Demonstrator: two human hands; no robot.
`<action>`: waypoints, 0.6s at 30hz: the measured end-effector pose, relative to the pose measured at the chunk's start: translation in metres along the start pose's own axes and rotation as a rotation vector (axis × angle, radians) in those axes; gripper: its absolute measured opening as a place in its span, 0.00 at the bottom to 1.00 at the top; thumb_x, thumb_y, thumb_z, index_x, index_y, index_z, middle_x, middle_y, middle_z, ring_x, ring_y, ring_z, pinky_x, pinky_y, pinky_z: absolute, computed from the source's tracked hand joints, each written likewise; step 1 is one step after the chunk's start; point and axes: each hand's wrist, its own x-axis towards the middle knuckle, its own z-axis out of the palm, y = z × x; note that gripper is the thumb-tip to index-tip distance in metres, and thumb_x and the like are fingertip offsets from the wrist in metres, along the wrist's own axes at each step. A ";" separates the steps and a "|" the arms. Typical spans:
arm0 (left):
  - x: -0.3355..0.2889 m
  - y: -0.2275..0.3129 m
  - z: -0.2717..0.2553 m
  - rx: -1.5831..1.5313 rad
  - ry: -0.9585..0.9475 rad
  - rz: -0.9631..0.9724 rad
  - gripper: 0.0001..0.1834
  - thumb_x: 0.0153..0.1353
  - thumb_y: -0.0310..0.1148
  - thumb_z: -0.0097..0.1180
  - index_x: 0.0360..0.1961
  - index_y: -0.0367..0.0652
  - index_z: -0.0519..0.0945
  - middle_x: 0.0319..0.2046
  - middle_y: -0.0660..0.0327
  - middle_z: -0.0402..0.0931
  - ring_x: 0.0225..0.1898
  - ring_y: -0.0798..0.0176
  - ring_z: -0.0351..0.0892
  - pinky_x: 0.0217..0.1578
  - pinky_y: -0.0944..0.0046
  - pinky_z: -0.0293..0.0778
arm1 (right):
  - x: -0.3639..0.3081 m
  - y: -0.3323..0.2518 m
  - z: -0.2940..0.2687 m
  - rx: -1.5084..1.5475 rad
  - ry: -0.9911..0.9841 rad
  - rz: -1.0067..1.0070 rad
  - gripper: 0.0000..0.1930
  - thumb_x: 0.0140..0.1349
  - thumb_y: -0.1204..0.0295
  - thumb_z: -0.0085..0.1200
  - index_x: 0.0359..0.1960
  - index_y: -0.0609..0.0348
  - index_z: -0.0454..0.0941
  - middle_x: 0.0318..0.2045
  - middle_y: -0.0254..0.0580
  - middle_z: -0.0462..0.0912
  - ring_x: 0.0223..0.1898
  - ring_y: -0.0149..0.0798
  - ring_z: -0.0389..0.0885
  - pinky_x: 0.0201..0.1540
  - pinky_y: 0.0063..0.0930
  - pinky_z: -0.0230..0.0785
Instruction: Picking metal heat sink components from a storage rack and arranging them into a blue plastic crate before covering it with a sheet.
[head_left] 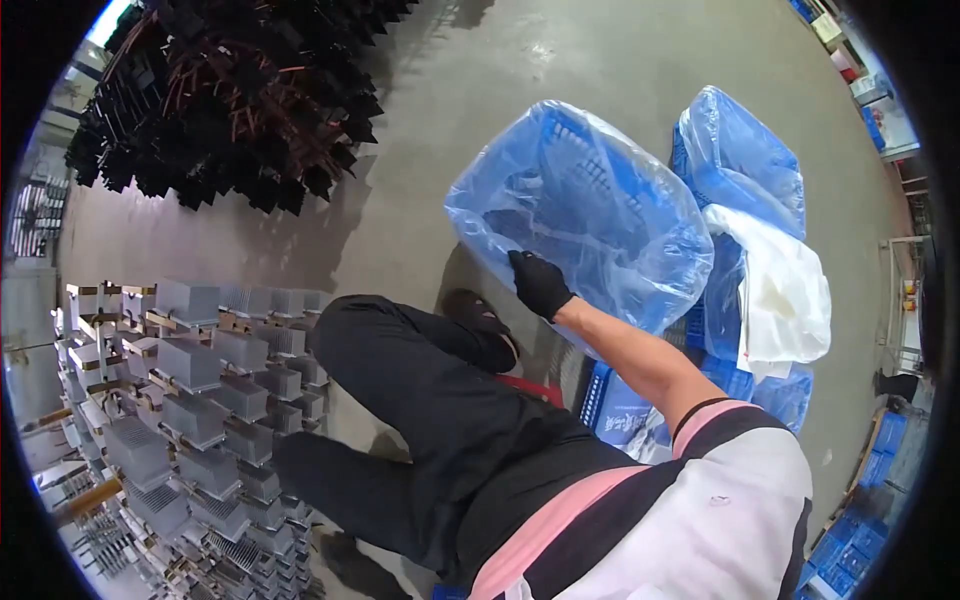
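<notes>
My right hand (543, 285), in a black glove, is closed on the near rim of a large blue plastic crate (590, 160). A clear plastic bag (640, 235) lines this crate and folds out over its rim. The crate is tilted, and through the film its inside looks bare apart from a darker patch, which I cannot make out. My bare right forearm reaches across from the lower right. My left hand is outside the picture.
More lined blue crates (745, 160) stand to the right, one with a white sheet (785, 290) over it. Racks of grey finned metal blocks (190, 365) fill the lower left, close to my legs. Dark finned parts (250, 100) hang in a cluster at the upper left.
</notes>
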 end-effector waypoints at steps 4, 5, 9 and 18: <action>0.071 0.209 -0.040 -0.482 0.151 -0.023 0.22 0.76 0.40 0.43 0.60 0.33 0.71 0.52 0.50 0.78 0.56 0.55 0.77 0.58 0.56 0.71 | 0.033 -0.040 0.012 0.114 -0.028 -0.087 0.15 0.58 0.72 0.51 0.48 0.61 0.75 0.32 0.53 0.80 0.32 0.55 0.81 0.32 0.49 0.73; 0.086 0.250 -0.042 -0.514 0.184 0.062 0.22 0.75 0.40 0.45 0.58 0.32 0.73 0.52 0.50 0.78 0.56 0.52 0.77 0.57 0.56 0.72 | 0.041 -0.047 0.012 0.127 -0.017 -0.099 0.15 0.58 0.72 0.51 0.48 0.61 0.75 0.32 0.53 0.80 0.32 0.55 0.81 0.32 0.49 0.73; 0.160 0.345 -0.015 -0.427 -0.119 0.496 0.19 0.71 0.35 0.51 0.55 0.31 0.76 0.51 0.49 0.79 0.52 0.53 0.79 0.55 0.57 0.71 | 0.058 -0.052 0.025 0.177 -0.184 -0.133 0.15 0.59 0.69 0.52 0.49 0.55 0.76 0.37 0.54 0.81 0.37 0.60 0.82 0.36 0.52 0.74; 0.304 0.441 0.317 -0.040 -1.142 1.485 0.14 0.63 0.35 0.56 0.46 0.37 0.79 0.51 0.48 0.78 0.50 0.42 0.78 0.49 0.51 0.75 | 0.091 -0.051 0.009 0.448 -0.536 -0.322 0.25 0.59 0.59 0.59 0.57 0.55 0.75 0.43 0.57 0.80 0.46 0.59 0.79 0.49 0.49 0.72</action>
